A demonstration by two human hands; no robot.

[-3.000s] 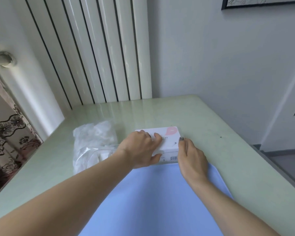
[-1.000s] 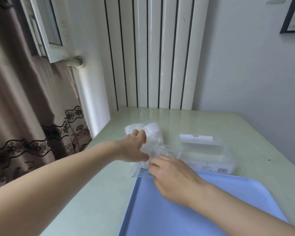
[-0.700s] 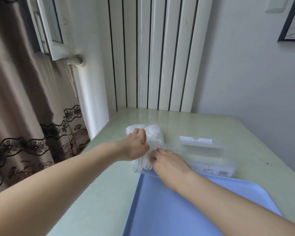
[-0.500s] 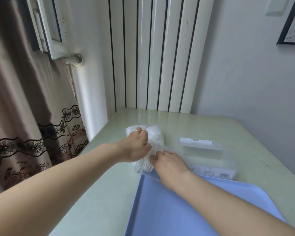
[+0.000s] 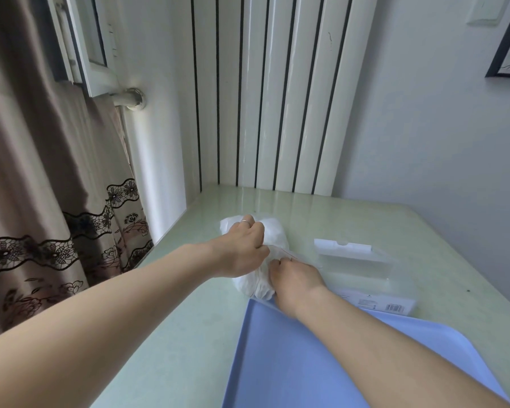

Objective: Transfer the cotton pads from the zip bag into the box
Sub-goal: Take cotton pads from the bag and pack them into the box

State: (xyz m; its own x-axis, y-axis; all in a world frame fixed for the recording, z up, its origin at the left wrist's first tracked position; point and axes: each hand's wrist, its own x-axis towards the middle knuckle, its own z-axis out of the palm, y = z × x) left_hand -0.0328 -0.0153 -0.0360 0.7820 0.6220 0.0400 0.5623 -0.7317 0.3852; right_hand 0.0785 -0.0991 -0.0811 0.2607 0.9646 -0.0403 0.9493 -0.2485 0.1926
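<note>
Your worktop (image 5: 321, 210) is pale green, bounded behind by the ribbed white radiator (image 5: 265, 92) and on its left edge by the patterned curtain (image 5: 42, 178); bare surface lies open behind the zip bag and to its left. The blue tray (image 5: 277, 363) sits nearer you than the zip bag, its far rim just beside the bag. The clear box (image 5: 357, 266) stands right of the zip bag, lid up, close but apart from it. The zip bag (image 5: 274, 234), packed with white cotton pads (image 5: 253, 285), lies on the worktop. Your left hand (image 5: 242, 248) has its grip closed on the bag's top edge, fingers curled. Your right hand (image 5: 295, 281) pinches the same edge opposite, knuckles curled, beside the red seal line.
</note>
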